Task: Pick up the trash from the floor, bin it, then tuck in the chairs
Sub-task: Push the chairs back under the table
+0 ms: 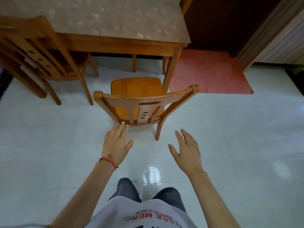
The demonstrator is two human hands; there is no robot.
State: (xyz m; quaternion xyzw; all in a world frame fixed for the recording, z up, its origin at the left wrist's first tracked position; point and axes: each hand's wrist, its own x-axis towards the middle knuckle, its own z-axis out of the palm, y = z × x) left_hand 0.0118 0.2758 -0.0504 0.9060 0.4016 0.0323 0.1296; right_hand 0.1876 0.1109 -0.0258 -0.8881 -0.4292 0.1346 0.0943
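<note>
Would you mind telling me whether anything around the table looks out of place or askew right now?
Yes: the nearer chair stands pulled out from the table, its seat wholly clear of the edge, and sits slightly turned. The left chair is also angled rather than square. Both hands, left and right, are open and hold nothing. No trash shows.

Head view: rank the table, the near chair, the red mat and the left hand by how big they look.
1. table
2. near chair and red mat: look alike, no ranking
3. left hand, smallest though nearest the camera
</note>
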